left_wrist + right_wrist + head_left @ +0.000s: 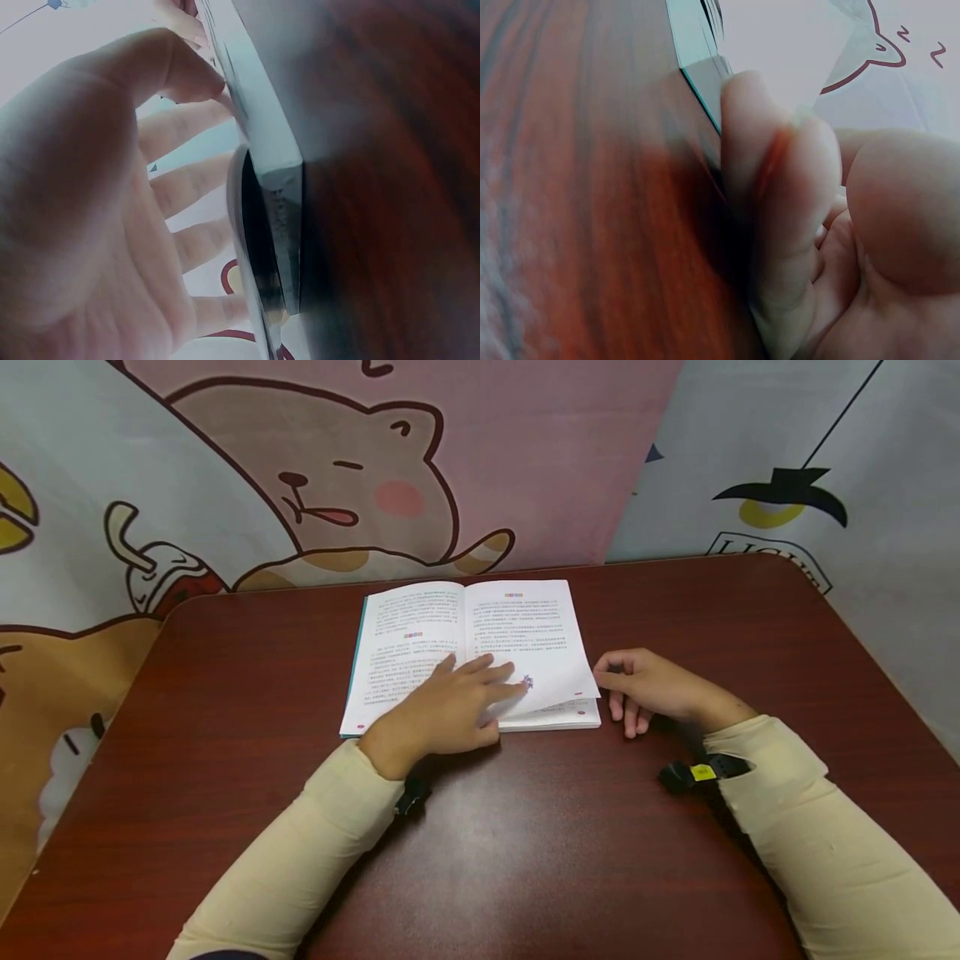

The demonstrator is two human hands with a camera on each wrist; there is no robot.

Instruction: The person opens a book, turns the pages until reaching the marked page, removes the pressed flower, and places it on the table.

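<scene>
An open book [397,681] with printed pages lies on the table near its far edge. My left hand [453,706] rests on the lower middle of the book, fingers spread and mostly straight; the left wrist view shows its fingertips on the paper by the page block [259,105]. At the book's right edge, my right hand [660,681] pinches the right-hand page [551,664] between thumb and index finger. That page's lower corner stands a little above the pages below. The right wrist view shows the white sheet at the curled fingers [791,172].
The dark red-brown wooden table [510,852] extends around the book. Behind it hangs a cartoon-printed backdrop [540,460], close to the far edge. Dark straps with small devices [701,772] sit at both wrists, beside cream sleeves [847,852].
</scene>
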